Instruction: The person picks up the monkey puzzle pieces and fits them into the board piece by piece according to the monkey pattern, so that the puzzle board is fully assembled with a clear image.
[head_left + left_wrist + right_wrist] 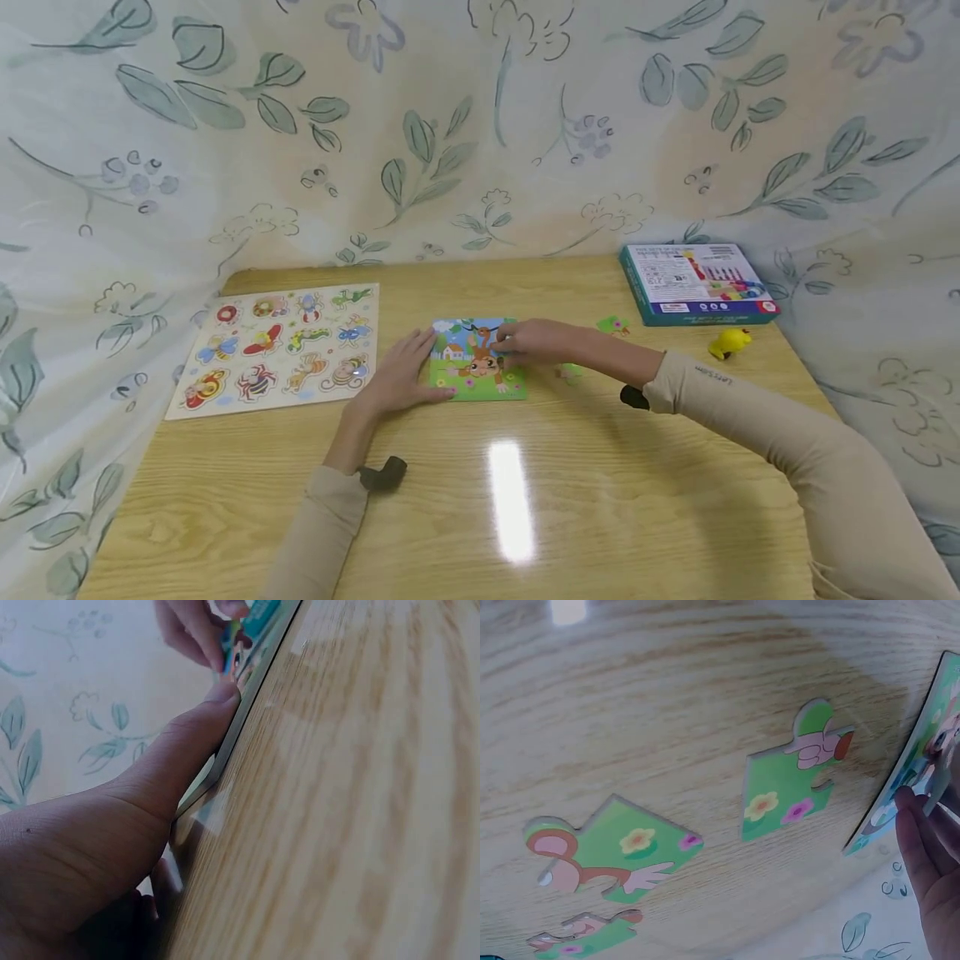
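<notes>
A monkey jigsaw puzzle (465, 375) in a square tray lies near the middle of the table in the head view. My left hand (401, 375) rests at its left side, with straight fingers along the left edge and the thumb on the lower corner. Over the puzzle's right part, my right hand (534, 340) pinches a puzzle piece (229, 646), seen nearly edge-on in the left wrist view. Loose on the table to the right lie a green piece with a monkey's arm (634, 851), another with flowers (772, 791) and a third (592, 935).
On the left lies an insect puzzle board (281, 354). A printed box (697, 283) stands at the back right, with a small yellow toy (729, 342) in front of it. Floral cloth (420, 208) hangs behind the wooden table (435, 508).
</notes>
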The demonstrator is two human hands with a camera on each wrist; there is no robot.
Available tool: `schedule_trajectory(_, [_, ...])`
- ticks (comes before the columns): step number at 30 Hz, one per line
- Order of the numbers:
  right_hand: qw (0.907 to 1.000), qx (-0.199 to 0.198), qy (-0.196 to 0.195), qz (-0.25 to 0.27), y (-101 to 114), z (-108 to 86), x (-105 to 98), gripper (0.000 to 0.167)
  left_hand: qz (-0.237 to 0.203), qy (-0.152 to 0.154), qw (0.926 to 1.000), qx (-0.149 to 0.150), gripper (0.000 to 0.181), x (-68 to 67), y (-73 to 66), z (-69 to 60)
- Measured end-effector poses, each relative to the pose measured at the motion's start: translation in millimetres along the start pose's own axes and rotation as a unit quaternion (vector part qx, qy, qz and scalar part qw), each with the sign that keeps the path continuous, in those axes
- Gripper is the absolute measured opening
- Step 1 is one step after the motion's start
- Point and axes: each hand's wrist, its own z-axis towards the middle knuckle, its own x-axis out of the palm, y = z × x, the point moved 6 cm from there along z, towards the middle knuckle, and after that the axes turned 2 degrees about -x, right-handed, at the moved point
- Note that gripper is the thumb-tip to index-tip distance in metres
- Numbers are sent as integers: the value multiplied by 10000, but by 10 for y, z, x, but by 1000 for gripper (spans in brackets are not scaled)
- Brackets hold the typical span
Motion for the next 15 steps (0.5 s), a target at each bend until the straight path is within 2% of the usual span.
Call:
schedule_trajectory(7, [9997,23,57,-215,46,18,17,37,55,142,9999,-32,108,40,36,-25])
schedule_trajectory(11, [9982,-5,58,-591,66,25,15,33,23,118,9999,28,108,29,20,-23])
schedule_trajectory(15, [9946,-114,-116,-1022,80,37,-7,29,-19,68,10000,52,108,-10,-3,-11])
